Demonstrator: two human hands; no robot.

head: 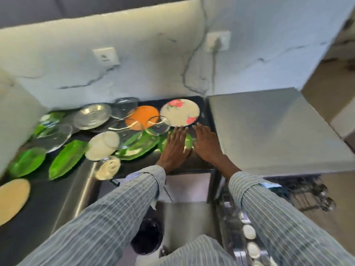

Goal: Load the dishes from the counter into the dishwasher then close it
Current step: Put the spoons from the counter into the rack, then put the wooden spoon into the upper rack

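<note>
Striped sleeves (pixel 107 212), both hands flat-fingered, empty, left hand (pixel 175 148) half hiding green plate (pixel 189 140), right hand (pixel 208 143) alongside.

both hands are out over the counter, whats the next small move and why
Probably lower both hands onto the small green dish beneath them and grip it. The left hand and right hand hover open over it, holding nothing, and it lies nearest the dishwasher rack at the right. The frame is blurred, so contact is unclear.
</note>
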